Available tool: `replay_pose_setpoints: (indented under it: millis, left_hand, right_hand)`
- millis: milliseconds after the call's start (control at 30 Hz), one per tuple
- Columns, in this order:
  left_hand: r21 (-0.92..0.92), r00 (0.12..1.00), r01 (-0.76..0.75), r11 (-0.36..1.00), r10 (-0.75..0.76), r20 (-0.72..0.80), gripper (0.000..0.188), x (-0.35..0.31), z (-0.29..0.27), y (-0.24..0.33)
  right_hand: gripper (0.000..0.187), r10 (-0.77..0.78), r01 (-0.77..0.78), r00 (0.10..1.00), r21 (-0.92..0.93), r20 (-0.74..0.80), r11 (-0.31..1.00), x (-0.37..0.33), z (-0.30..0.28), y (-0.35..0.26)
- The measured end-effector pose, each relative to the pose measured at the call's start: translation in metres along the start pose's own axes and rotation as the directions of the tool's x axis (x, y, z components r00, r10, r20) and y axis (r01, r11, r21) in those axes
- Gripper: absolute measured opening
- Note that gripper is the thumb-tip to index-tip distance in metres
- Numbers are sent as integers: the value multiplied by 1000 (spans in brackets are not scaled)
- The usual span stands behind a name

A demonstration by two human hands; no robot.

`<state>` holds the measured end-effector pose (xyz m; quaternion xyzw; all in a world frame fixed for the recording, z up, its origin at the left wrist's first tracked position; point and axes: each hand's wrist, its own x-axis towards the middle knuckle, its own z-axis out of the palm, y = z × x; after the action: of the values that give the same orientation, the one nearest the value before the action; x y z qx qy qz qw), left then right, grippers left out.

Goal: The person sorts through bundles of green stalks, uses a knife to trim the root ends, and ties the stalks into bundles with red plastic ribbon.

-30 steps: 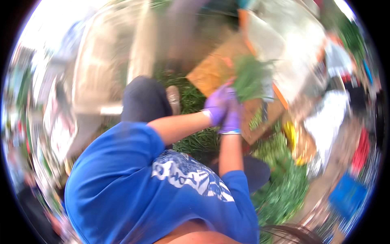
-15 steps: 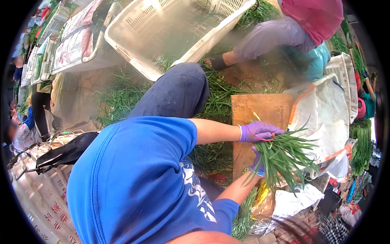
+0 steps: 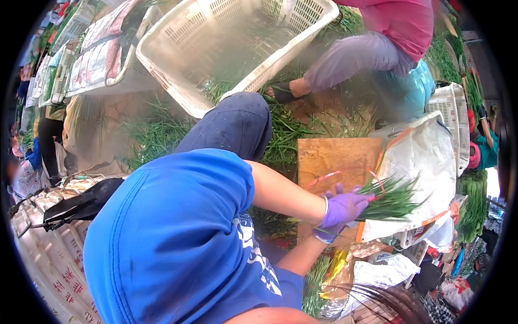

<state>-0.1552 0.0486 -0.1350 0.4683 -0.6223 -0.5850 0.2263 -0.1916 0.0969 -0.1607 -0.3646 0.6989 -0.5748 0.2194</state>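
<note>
A bunch of green garlic chives points away to the right, its leaf tips over a white sheet. My left hand, in a purple glove, is closed at the near part of the bunch, with its fingertips by a red tie. The tie stands up in a loop against the leaves. My right hand, also gloved in purple, lies just below the left one. Its fingers are hidden behind the left hand and the bunch. Under my forearm is a wooden board.
A large white plastic crate stands at the top, with loose chives scattered on the ground below it. A person in pink sits at the upper right. White packaging lies at the lower right. A white crate is at the lower left.
The bunch has turned from slanting down-right to lying nearly level. My left hand has moved lower and now covers most of the right hand. The red loop stands higher above the leaves.
</note>
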Motion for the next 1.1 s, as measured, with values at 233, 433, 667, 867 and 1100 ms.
replay_pose_setpoints:
  millis: [233, 433, 667, 867, 1100]
  left_hand:
    - [108, 172, 756, 646, -355, 919, 43, -20, -45, 39]
    - [-93, 293, -126, 988, 127, 948, 34, 14, -27, 87]
    - [167, 62, -898, 407, -258, 964, 37, 31, -9, 51]
    - [439, 397, -865, 244, -202, 895, 28, 114, -8, -72]
    - [465, 478, -878, 114, 226, 848, 21, 133, -50, -102]
  right_hand:
    - [88, 100, -60, 994, 970, 38, 234, -61, 0, -3]
    - [89, -262, 24, 953, 899, -153, -438, -137, -4, -35]
    - [87, -170, 291, 926, 923, -338, -253, -181, -54, -87]
    - [82, -164, 106, 977, 980, -134, -169, -133, -53, -46]
    - [49, 488, 21, 857, 957, -167, 291, -28, -3, 7]
